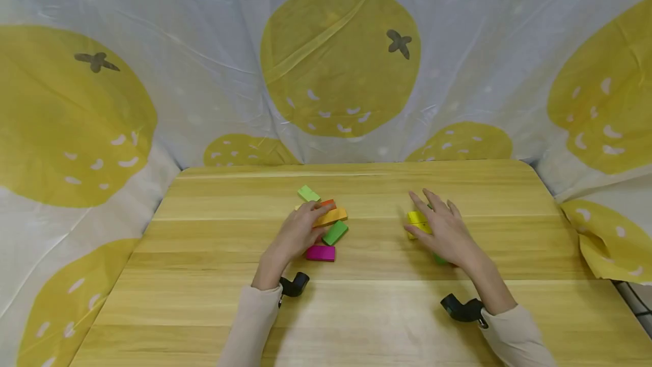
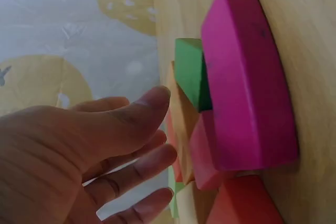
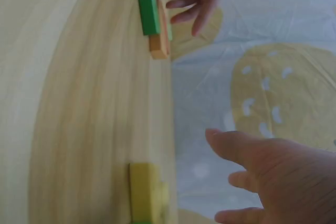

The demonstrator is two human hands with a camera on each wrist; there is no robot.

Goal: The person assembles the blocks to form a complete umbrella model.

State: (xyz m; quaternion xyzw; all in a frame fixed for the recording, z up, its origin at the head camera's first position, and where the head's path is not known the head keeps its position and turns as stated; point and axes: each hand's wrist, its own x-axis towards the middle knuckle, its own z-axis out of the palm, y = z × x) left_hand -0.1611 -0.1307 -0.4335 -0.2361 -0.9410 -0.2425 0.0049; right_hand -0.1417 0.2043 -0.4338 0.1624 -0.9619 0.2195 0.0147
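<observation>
My left hand [image 1: 296, 232] hovers over a cluster of coloured wooden blocks, fingers loosely spread and holding nothing in the left wrist view. In that cluster lie a magenta block [image 1: 321, 253], a green block [image 1: 335, 233], an orange block [image 1: 332, 217] and a light green block [image 1: 308, 193]. A red block [image 2: 242, 203] and a pink block [image 2: 205, 153] show beneath the magenta one's end. My right hand [image 1: 447, 235], fingers spread, is above yellow blocks [image 1: 417, 217]; the right wrist view shows it apart from them. A green block [image 1: 440, 260] is partly hidden under this hand.
The wooden table [image 1: 377, 310] carries both groups of blocks, with bare wood between them. A white cloth [image 1: 214, 72] printed with yellow fruit hangs behind and at the sides. Black wrist cameras [image 1: 462, 308] stick out from the sleeves near the table.
</observation>
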